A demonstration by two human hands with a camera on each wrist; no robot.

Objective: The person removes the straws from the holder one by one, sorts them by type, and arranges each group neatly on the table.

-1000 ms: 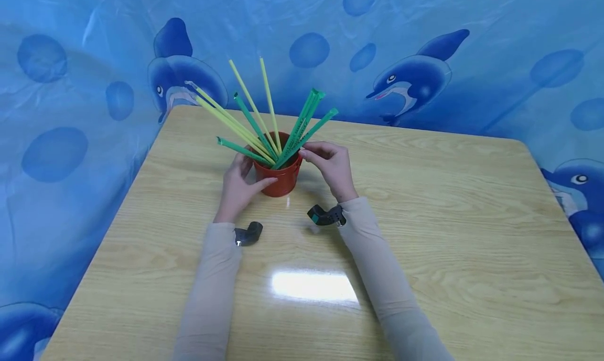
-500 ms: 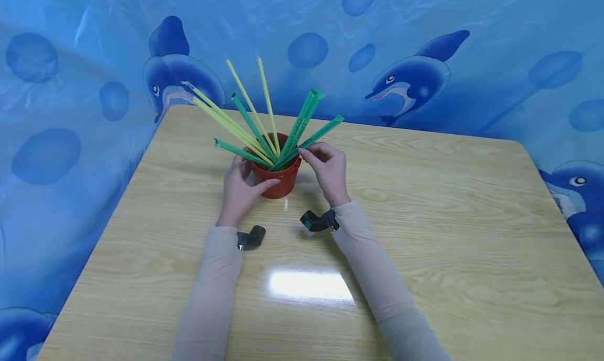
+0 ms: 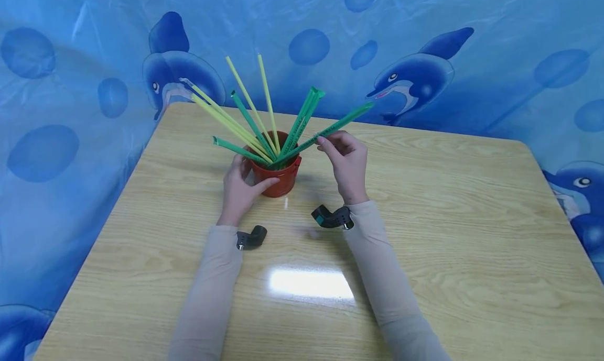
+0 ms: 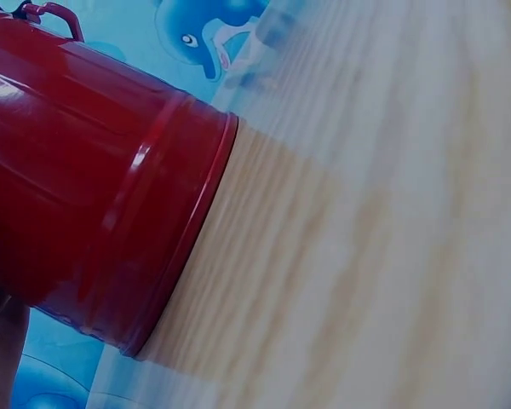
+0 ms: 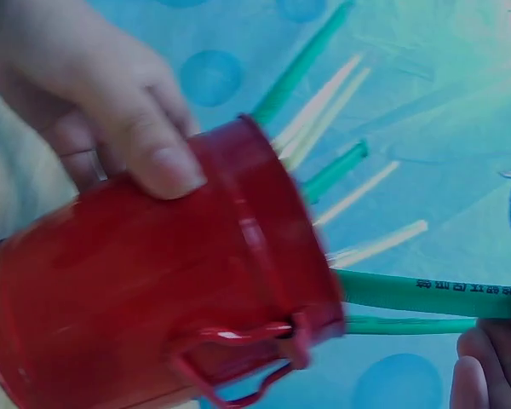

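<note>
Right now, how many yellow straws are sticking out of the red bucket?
4 yellow straws: a left-leaning pair, then two steeper ones to its right; more may be hidden in the bucket.

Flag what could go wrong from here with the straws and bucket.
Drag: the right hand pinches a green straw crowded among other straws, so pulling might lift some too.
Tip: the left hand grips the red bucket; if it loosens, a tug might topple it.
</note>
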